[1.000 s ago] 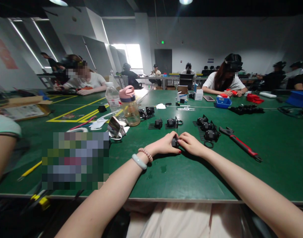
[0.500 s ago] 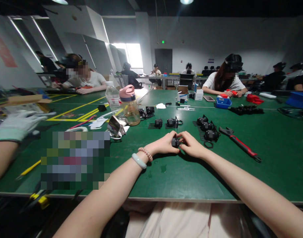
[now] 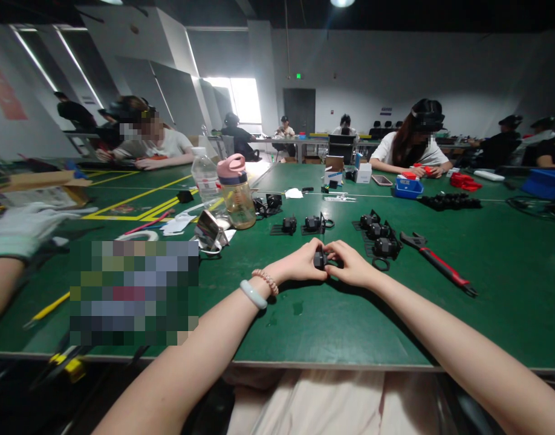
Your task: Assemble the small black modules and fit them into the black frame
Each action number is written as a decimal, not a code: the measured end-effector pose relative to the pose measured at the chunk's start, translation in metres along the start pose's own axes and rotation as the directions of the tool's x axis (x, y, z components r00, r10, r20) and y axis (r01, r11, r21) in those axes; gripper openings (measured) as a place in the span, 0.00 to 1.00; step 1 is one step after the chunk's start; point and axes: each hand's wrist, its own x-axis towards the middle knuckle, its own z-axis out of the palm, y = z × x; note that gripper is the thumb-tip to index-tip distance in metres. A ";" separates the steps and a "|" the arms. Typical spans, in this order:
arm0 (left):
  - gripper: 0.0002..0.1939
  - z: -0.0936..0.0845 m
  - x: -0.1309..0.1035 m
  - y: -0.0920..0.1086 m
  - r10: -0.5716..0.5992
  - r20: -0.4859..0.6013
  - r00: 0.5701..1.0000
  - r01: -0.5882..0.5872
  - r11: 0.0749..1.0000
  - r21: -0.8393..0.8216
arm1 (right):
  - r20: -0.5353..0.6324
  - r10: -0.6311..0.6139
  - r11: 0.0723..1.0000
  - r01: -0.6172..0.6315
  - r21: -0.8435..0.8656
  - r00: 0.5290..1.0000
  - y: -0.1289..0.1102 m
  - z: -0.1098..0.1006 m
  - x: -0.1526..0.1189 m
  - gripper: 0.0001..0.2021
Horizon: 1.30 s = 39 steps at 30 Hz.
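In front of me, just above the table, a small black fitting [image 3: 320,260] with a faceted, nut-like body sits between my hands. Thumb and fingers of my left hand [image 3: 305,261] wrap round it from the left. From the right, my right hand [image 3: 350,264] pinches its edge with bent fingers; the fingertips partly hide it. Beyond my hands lie similar black fittings [image 3: 312,223] with slotted plates and a ring. More of these fittings [image 3: 386,246] form a cluster to the right, beside a loose black ring [image 3: 381,264].
An adjustable wrench [image 3: 441,264] with red-black handle lies right. A pink-lidded bottle [image 3: 236,193], clear bottle [image 3: 205,175] and shiny stand [image 3: 210,232] are left. Another person's gloved hand [image 3: 19,232] reaches in at far left. A blue bin [image 3: 408,187] stands further back.
My hands stay round the black fitting, with only slight finger movement. The view has shifted very slightly.
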 end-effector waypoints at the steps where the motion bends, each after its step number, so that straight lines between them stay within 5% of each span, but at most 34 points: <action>1: 0.24 0.000 0.000 -0.001 0.003 -0.001 1.000 -0.003 1.000 0.004 | 0.000 0.000 1.000 0.000 -0.004 1.000 0.000 0.000 0.000 0.17; 39: 0.26 -0.002 -0.001 0.001 -0.003 0.038 0.999 -0.001 0.996 0.094 | 0.035 0.050 0.995 -0.047 -0.086 0.998 0.000 0.000 0.003 0.09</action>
